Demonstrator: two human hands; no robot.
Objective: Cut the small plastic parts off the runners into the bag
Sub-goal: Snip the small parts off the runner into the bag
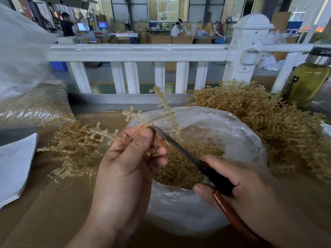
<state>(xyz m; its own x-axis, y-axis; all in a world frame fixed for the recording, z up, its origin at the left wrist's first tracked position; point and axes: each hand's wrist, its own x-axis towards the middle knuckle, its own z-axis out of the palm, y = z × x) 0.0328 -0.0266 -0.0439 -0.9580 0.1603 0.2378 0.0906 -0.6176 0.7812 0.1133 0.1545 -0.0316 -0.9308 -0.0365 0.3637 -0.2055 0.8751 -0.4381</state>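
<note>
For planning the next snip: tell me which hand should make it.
Right. The right hand grips the cutter, whose blade tip sits against the runner over the bag. The left hand pinches that runner, so it can only steady and turn it.

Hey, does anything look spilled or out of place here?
Nothing stands out. The parts lie inside the bag; the left hand holds a runner over it, and the cutter in the right hand meets that runner.

Dim foreground — bright windows, warped edges.
</note>
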